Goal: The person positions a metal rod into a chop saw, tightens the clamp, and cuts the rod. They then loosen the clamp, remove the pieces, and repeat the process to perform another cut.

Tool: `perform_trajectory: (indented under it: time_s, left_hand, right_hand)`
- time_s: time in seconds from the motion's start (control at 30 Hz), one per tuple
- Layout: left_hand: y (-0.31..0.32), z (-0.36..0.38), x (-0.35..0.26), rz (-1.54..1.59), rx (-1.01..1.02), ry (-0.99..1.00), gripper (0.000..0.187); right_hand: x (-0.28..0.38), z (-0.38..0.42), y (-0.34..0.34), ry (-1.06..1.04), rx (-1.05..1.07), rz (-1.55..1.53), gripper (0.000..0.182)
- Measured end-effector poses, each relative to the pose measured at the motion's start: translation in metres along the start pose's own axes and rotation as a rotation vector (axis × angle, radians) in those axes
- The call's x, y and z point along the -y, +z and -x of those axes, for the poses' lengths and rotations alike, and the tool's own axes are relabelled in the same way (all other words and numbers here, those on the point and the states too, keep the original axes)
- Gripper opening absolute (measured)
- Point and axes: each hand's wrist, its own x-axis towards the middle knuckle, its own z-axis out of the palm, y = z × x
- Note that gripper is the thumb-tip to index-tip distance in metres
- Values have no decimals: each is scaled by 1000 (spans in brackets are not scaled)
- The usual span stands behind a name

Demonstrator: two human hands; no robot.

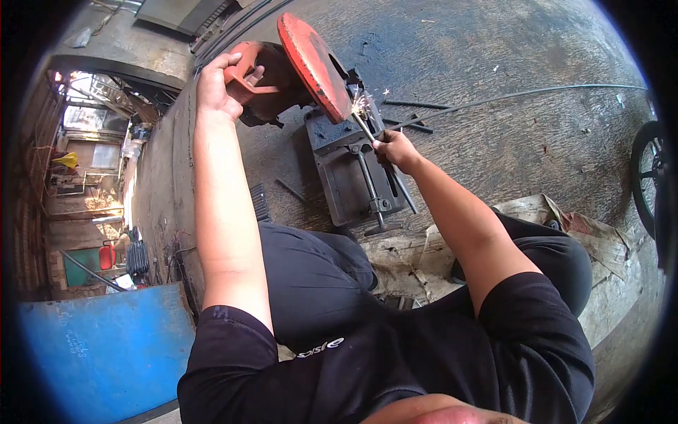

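Note:
My left hand (219, 88) is wrapped round the orange handle (244, 74) of a cut-off saw (311, 67) with a round red guard. Below the guard's lower edge, bright sparks (360, 106) fly where a thin metal rod (364, 128) meets the saw. My right hand (397, 150) grips this rod, which slants down past my fingers over the grey saw base (328, 180). A clamp screw (364, 169) with a crank runs along the base. The cutting disc itself is hidden by the guard.
Short dark rods (417, 106) and a long thin rod (522, 94) lie on the rough floor right of the saw. More rod pieces (260, 201) lie near my left knee. A spoked wheel (646, 177) stands far right, a blue panel (106, 346) lower left. Dirty sheeting (406, 265) lies beneath me.

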Motion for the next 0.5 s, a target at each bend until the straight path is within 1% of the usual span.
perform_trajectory:
  time_s: [0.27, 0.37, 0.5]
  left_hand:
    - [7, 7, -3, 0, -66, -38, 37]
    - [7, 6, -2, -1, -58, -27, 37]
    - [7, 7, -2, -2, -76, -35, 37]
  right_hand:
    - [0, 1, -2, 22, 73, -91, 18]
    - [1, 3, -2, 40, 103, -129, 19]
    - [-4, -1, 1, 68, 58, -114, 21]
